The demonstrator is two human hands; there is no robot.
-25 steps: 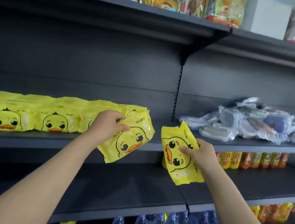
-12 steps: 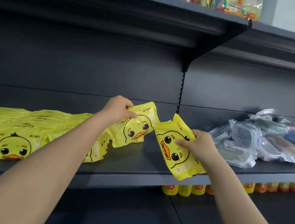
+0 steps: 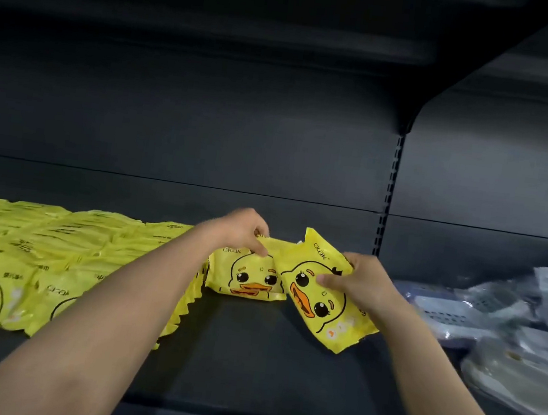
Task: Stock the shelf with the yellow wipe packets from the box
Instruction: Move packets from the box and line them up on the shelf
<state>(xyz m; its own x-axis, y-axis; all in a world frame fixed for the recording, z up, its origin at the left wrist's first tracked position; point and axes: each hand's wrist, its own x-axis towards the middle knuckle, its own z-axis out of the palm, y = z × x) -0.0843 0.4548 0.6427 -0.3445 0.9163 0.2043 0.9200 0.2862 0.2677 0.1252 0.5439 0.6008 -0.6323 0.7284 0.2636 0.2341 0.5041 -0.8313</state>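
On the shelf [image 3: 264, 361], beside stacked yellow packets [image 3: 36, 247], your left hand [image 3: 238, 230] pinches an upright packet [image 3: 246, 280] by its top; your right hand [image 3: 363, 283] grips a second packet [image 3: 318, 312], tilted left.

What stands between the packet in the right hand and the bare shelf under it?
Nothing visible. Only bare shelf shows below the right packet. The left packet, pinched by the left hand, lies just to its left; the clear bags lie apart on the right.
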